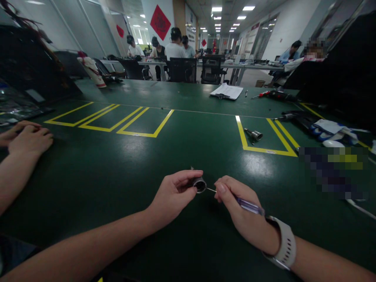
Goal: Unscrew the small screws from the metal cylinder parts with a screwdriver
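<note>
My left hand [173, 194] pinches a small round metal part [199, 184] just above the green table [123, 168]. My right hand [237, 207], with a white watch on the wrist, grips a thin screwdriver [248, 205] with a clear purple handle. The screwdriver's fine metal tip reaches into the open end of the metal part. The two hands sit close together near the table's front middle.
A second metal cylinder part [255, 135] lies inside a yellow taped box at right. Another person's hands [26, 137] rest at the left edge. Papers [226, 91], a red-handled tool [261, 94] and blue-white gloves [331, 129] lie further back and right. Several people sit at far desks.
</note>
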Tool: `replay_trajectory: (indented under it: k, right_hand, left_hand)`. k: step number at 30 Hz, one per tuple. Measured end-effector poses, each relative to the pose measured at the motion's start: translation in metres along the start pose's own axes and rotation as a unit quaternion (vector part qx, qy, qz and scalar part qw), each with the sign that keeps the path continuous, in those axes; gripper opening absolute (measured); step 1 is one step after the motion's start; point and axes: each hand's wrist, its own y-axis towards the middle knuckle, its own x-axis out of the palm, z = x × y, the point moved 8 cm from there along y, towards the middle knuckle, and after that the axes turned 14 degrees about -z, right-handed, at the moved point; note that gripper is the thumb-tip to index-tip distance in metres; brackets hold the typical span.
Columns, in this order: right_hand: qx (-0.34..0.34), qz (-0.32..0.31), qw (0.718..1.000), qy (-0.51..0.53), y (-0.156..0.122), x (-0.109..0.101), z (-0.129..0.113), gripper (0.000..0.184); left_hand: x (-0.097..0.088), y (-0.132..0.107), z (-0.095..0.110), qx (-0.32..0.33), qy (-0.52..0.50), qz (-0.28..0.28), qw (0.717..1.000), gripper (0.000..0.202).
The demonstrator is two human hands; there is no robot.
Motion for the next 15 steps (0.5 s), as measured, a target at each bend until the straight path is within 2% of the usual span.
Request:
replay_trajectory:
  k: [5, 15]
  right_hand:
    - [0.086, 0.005, 0.993, 0.078, 0.002, -0.004, 0.017, 0.037]
    - [0.121, 0.022, 0.971, 0.205, 0.0, 0.004, 0.042, 0.034]
  left_hand:
    - [0.001, 0.001, -0.003, -0.007, 0.017, -0.008, 1.0, 0.035]
    - [0.001, 0.002, 0.0, -0.024, 0.018, -0.008, 1.0, 0.038]
